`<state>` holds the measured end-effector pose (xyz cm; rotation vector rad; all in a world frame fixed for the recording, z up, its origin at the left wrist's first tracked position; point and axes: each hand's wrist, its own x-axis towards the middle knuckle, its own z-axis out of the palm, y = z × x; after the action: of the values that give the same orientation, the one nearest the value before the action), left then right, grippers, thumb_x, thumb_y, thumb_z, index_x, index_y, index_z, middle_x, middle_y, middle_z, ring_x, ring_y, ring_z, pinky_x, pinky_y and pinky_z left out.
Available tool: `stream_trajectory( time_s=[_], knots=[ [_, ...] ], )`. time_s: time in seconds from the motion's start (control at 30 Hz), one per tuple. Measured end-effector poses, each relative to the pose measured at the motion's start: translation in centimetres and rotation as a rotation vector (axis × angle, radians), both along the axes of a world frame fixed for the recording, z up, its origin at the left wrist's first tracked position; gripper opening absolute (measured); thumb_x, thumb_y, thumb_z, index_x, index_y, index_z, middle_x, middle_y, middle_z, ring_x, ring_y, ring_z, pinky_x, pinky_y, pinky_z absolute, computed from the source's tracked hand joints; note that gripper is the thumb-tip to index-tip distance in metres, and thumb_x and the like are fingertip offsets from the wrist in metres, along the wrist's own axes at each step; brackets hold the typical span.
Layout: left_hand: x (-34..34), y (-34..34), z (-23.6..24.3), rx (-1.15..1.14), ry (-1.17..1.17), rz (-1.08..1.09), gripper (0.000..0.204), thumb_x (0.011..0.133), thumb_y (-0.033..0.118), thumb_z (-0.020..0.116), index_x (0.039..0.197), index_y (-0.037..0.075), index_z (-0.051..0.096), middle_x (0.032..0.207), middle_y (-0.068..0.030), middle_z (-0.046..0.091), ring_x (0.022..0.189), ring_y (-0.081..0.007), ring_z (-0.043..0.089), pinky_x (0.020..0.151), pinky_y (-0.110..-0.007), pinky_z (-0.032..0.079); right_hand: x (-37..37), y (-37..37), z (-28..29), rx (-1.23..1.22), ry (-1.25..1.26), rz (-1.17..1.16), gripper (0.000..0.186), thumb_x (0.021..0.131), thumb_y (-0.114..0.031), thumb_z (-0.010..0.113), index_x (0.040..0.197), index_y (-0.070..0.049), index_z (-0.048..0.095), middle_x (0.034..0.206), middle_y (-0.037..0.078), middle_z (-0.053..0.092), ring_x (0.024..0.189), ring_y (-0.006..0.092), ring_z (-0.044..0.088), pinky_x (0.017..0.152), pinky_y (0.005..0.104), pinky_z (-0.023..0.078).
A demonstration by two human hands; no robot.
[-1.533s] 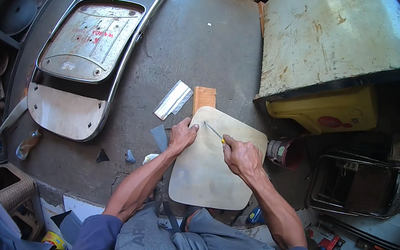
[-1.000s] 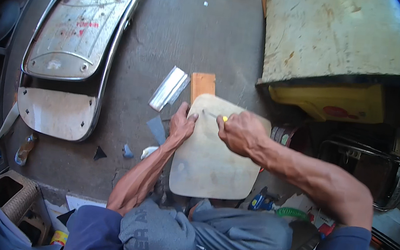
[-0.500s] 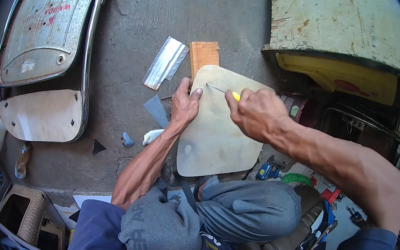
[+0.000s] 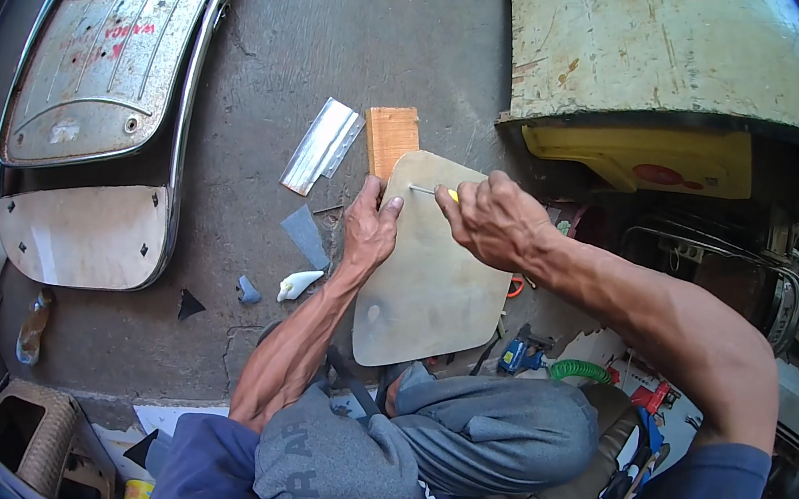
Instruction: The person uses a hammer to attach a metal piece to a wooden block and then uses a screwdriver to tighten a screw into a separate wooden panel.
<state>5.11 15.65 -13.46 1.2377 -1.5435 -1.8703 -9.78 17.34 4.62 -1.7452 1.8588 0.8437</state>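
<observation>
A pale board (image 4: 435, 285) with rounded corners lies tilted across the front of my legs, its far end by an orange-brown wooden block (image 4: 391, 137). My left hand (image 4: 371, 228) grips the board's left edge, thumb on top and fingers hidden round the side. In my right hand (image 4: 499, 220) is a screwdriver (image 4: 422, 190) with a thin metal shaft and a bit of yellow handle showing. Its tip meets the board near the far left corner; whether a hole or a fastener is there is too small to tell.
Left stands a metal folding chair frame (image 4: 191, 71) with a rusty panel. Near the block lie a shiny metal strip (image 4: 322, 146), a grey scrap (image 4: 305, 235) and a white bottle (image 4: 298, 284). A worn cabinet (image 4: 687, 55) fills the far right; a blue power tool (image 4: 519, 354) lies nearer.
The whole view has shifted slightly. My right hand sits a little closer to the board's far left corner, and the screwdriver's shaft looks shorter and more level. My left hand keeps its grip.
</observation>
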Motion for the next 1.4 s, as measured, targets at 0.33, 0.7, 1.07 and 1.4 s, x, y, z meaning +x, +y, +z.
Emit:
stream_trajectory(
  time_s=[0.33, 0.7, 1.07, 1.4],
  knots=[
    [-1.9, -1.2, 3.3, -0.195, -0.227, 0.028, 0.024, 0.092, 0.02, 0.065, 0.106, 0.002, 0.056, 0.099, -0.0212, 0.066, 0.096, -0.0449, 0.064, 0.082, -0.051, 0.048, 5.8, 4.3, 2.3, -0.273, 0.28, 0.118, 0.035, 0.099, -0.023, 0.049, 0.124, -0.001, 0.061, 0.082, 0.03, 0.067, 0.074, 0.0371, 0.071, 0.062, 0.0481, 0.052],
    [-3.3, -5.3, -4.7, 0.034, 0.041, 0.245, 0.032, 0.094, 0.027, 0.07, 0.108, -0.001, 0.062, 0.085, -0.0084, 0.064, 0.078, -0.0194, 0.059, 0.075, -0.037, 0.05, 4.1, 5.5, 10.1, -0.345, -0.417, -0.848, 0.048, 0.101, -0.038, 0.05, 0.135, -0.004, 0.056, 0.096, 0.028, 0.069, 0.095, 0.0437, 0.068, 0.084, 0.0504, 0.051],
    [7.2, 4.8, -2.1, -0.052, -0.283, -0.179, 0.043, 0.084, 0.016, 0.073, 0.121, -0.001, 0.059, 0.095, -0.0168, 0.066, 0.087, -0.0297, 0.064, 0.081, -0.042, 0.051, 7.8, 18.9, 1.7, -0.413, -0.423, -0.806, 0.043, 0.095, -0.029, 0.059, 0.134, -0.011, 0.062, 0.092, 0.026, 0.07, 0.086, 0.0428, 0.069, 0.078, 0.0487, 0.054],
    [8.8, 5.3, -2.1, 0.14, -0.173, -0.213, 0.041, 0.087, 0.01, 0.071, 0.126, 0.002, 0.061, 0.096, -0.0122, 0.073, 0.09, -0.0212, 0.07, 0.081, -0.033, 0.054, 8.9, 18.4, 1.1, -0.291, -0.332, -0.671, 0.041, 0.093, -0.026, 0.06, 0.133, -0.014, 0.063, 0.089, 0.022, 0.072, 0.08, 0.0391, 0.07, 0.072, 0.048, 0.056]
  ],
)
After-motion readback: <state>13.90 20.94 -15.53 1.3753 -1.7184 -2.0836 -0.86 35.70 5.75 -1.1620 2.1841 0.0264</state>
